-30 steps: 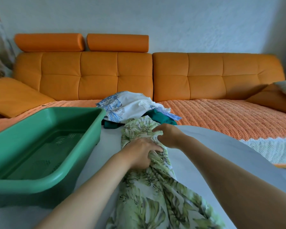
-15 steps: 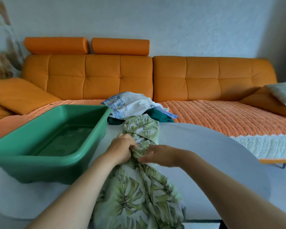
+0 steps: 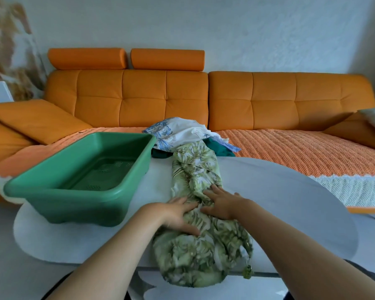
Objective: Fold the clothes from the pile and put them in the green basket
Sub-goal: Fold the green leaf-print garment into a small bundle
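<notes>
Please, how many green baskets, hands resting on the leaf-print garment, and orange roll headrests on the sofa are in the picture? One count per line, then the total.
Green basket: 1
Hands on the leaf-print garment: 2 (left hand, right hand)
Orange roll headrests: 2
Total: 5

A crumpled green leaf-print garment (image 3: 195,169) lies lengthwise beside the rectangular green plastic basket (image 3: 74,205) — its far end touching the white-and-teal clothes pile (image 3: 182,134).

Open white table (image 3: 286,204) from 1 to 4 o'clock, green basket (image 3: 78,207) walling 9 to 11 o'clock, its top unobstructed, clothes pile (image 3: 182,135) at 12 o'clock, leaf-print garment (image 3: 195,172) strung down the middle
</notes>
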